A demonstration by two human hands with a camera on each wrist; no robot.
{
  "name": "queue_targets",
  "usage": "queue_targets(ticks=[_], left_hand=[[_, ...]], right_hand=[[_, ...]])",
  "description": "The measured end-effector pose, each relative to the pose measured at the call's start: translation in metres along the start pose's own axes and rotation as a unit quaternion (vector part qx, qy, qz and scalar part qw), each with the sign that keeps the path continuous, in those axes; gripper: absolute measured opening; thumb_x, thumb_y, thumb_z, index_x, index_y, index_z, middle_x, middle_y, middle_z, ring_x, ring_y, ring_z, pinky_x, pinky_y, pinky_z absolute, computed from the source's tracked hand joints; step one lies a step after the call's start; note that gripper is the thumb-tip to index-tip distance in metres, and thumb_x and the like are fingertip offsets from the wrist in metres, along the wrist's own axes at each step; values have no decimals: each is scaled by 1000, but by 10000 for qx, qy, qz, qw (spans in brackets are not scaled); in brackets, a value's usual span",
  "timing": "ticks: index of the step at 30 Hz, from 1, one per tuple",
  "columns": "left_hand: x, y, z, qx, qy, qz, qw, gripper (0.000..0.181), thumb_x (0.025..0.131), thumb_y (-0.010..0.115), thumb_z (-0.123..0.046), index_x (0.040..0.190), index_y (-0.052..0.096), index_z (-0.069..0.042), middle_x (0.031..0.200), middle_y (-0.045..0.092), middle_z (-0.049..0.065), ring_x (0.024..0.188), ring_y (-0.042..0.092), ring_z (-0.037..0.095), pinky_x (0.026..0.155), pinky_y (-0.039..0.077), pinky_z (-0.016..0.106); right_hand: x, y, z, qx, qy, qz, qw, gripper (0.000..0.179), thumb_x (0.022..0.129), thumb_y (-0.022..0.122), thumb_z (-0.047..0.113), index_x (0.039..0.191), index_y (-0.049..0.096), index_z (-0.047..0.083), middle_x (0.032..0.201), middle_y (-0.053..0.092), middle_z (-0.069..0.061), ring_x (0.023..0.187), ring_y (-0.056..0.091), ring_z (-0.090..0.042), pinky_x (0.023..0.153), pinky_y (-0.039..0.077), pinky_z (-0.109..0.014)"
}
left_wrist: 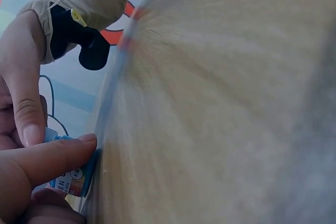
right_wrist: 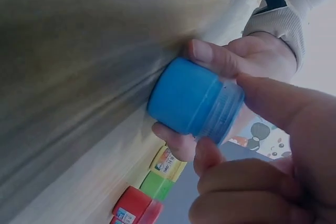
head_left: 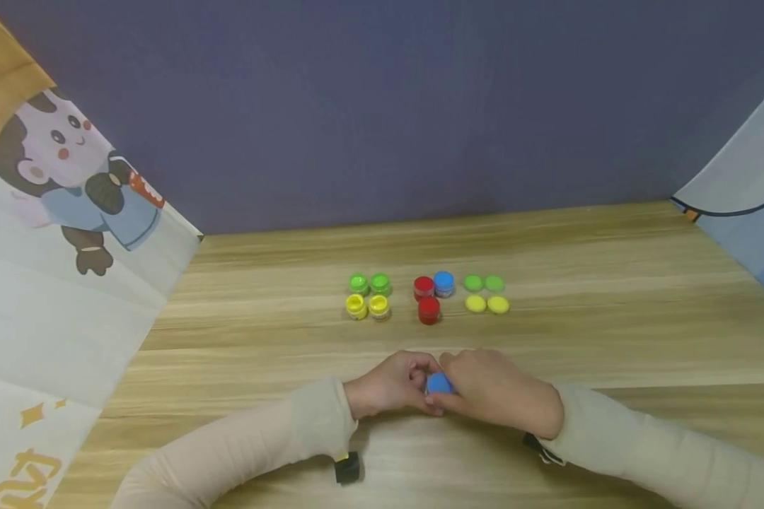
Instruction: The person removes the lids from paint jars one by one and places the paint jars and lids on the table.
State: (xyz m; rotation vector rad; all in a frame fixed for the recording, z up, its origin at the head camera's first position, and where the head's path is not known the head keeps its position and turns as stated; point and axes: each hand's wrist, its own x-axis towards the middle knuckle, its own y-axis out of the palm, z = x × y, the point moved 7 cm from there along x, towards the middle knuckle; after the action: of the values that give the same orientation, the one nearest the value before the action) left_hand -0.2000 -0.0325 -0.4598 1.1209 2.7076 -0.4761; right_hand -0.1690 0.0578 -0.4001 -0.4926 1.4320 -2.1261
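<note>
My left grip (head_left: 395, 382) and right grip (head_left: 499, 389) pinch one small blue paint jar (head_left: 439, 384) between them.
Beneath both grips lies the wood-grain worktop (head_left: 420, 459). Ahead of them stand two red paint jars (head_left: 429, 311), with uncapped yellow jars (head_left: 356, 309) forward left and yellow lids (head_left: 476, 304) forward right; behind those are open green jars (head_left: 359, 285), a second blue jar (head_left: 443, 284) and green lids (head_left: 473, 283).

Sleeves (head_left: 242, 438): long, plain cream, on both arms
Cuffs (right_wrist: 273, 24): ribbed, cream
Wrist device (left_wrist: 94, 51): black, rounded end, small yellow sticker
</note>
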Motion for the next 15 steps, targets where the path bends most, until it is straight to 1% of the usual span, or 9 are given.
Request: queue_targets(ticks=[4,10,12,13,14,15], left_hand=[[0,0,-1,-3,-18,21,10000,32,69,77,8,95,65,-5,55,47,-3,51,40,6,49,34,17],[0,2,-1,-81,-29,121,9999,37,69,75,10,101,65,-5,59,52,-2,53,43,6,51,36,17],[-1,2,-1,-110,-25,107,9999,41,68,75,11,104,65,-6,61,55,-1,54,46,6,51,38,17],[-1,1,-1,-97,-26,98,9999,43,68,75,11,105,65,-7,61,56,-1,54,46,6,51,39,17],[-1,1,-1,-80,-20,82,9999,45,67,76,11,107,65,-8,62,56,-1,54,47,6,52,39,17],[-1,0,-1,-47,-18,62,10000,46,67,76,11,107,65,-8,62,56,0,54,47,7,51,39,17]], right_hand=[[1,-1,1,-108,-165,23,9998,28,87,65,34,77,54,10,57,39,7,49,34,-5,45,32,-19],[0,-3,4,-266,-444,232,9984,24,88,65,31,85,55,9,57,39,9,48,34,-3,44,31,-19],[0,-3,5,-348,-504,319,9976,24,88,65,31,92,56,9,57,39,9,48,34,-3,44,31,-19],[-1,-3,6,-393,-517,383,9972,25,88,65,30,98,57,8,57,39,9,48,34,-3,44,31,-20],[-1,-3,7,-501,-545,425,9964,27,89,65,28,103,57,7,56,39,10,48,34,-3,44,31,-20],[-1,-3,7,-595,-574,477,9954,28,89,65,27,106,57,7,56,38,10,48,34,-4,44,31,-20]])
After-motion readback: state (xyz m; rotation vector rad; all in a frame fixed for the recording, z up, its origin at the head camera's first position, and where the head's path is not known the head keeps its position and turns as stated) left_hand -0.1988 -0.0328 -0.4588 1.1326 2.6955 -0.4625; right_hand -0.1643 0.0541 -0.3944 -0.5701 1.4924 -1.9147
